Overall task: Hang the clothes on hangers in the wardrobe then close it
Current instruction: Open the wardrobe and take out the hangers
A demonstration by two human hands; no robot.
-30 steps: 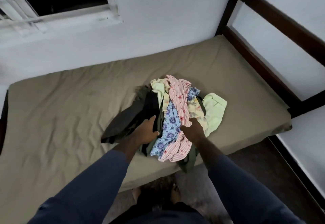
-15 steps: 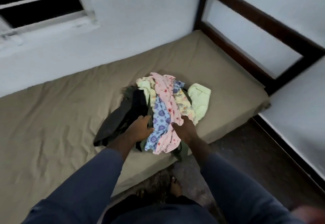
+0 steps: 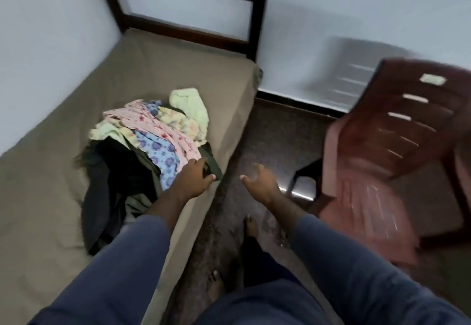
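Clothes (image 3: pixel 163 133) lie to our left; left hand (image 3: pixel 195 175) touches them, grip unclear; right hand (image 3: pixel 260 183) hangs open, apart.

We find room to reach over the strip of bare floor (image 3: pixel 275 133) between the bed (image 3: pixel 178 69) and the red chair (image 3: pixel 397 151). On the bed, the pile of clothes (image 3: pixel 153 136) is in our way near the edge, and the wall (image 3: pixel 51 44) shuts the far side.
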